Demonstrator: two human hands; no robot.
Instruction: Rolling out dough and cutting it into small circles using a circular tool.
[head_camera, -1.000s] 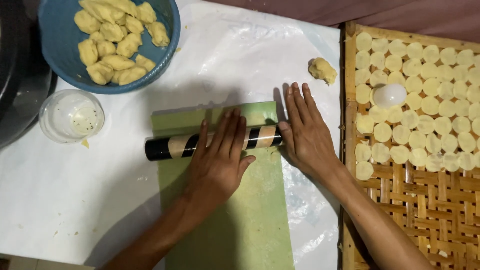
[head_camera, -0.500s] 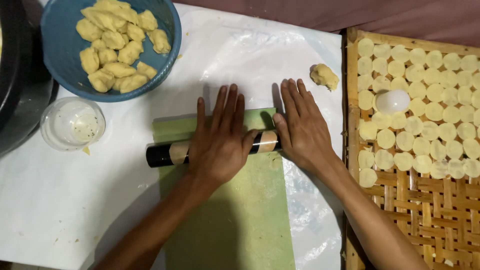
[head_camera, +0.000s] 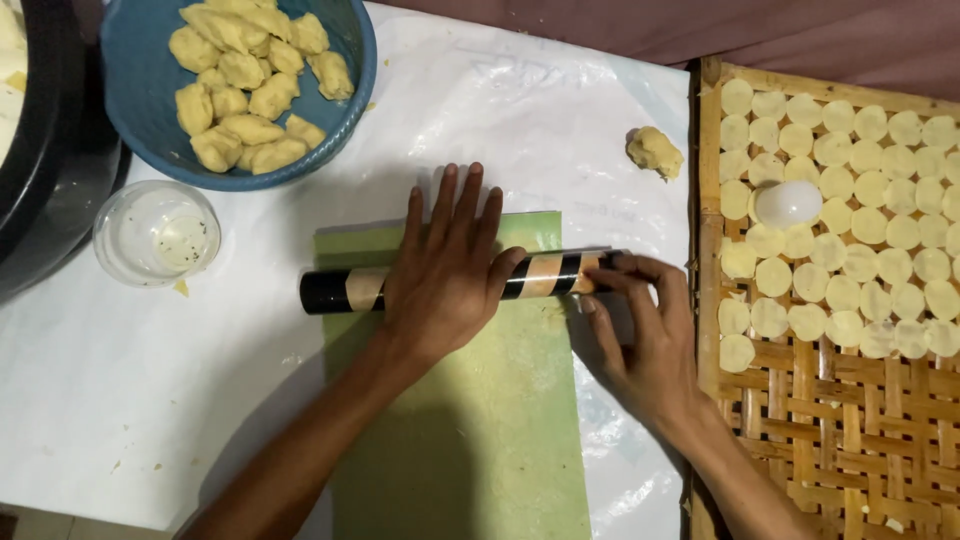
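Rolling pin (head_camera: 455, 283), black with tan bands, lies across the green sheet (head_camera: 470, 420) on the tabletop (head_camera: 120, 400), long axis left-right. Left hand (head_camera: 445, 270) rests flat on its middle, fingers spread, pointing away. Right hand (head_camera: 640, 320) pinches the pin's right end with curled fingertips.

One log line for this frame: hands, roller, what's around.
left hand: flat on striped roller | right hand: fingertips at roller's right end | roller: across green sheet | nearby: blue bowl of dough pieces, woven tray of discs
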